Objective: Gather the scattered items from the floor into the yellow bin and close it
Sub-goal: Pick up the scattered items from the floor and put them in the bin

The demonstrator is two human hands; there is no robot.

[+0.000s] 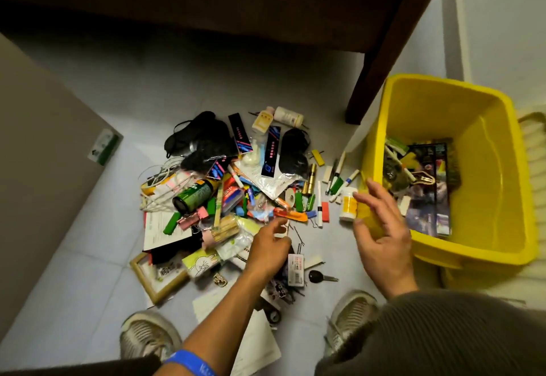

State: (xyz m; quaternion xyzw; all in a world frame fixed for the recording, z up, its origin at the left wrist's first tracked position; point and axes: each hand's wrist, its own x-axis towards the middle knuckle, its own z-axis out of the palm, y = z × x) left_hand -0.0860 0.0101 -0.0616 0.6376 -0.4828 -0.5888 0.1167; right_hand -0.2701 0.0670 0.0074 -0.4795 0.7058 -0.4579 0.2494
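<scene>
A pile of small items [236,186] lies scattered on the grey tiled floor: black eye masks, a green can [193,195], markers, clips, papers, a wooden frame [153,275], a key [320,276]. The yellow bin [499,186] stands open at the right with books and several small things inside. My left hand [270,247] reaches down at the pile's near edge, fingers curled around something small that I cannot make out. My right hand [381,225] hovers with fingers spread over the bin's near-left rim, next to a white pill bottle [348,204], holding nothing.
A dark wooden table leg [381,59] stands behind the bin. A beige panel [44,145] borders the left. My two shoes [147,337] rest on the floor near the bottom. A pale ribbed lid or basket [534,151] lies right of the bin.
</scene>
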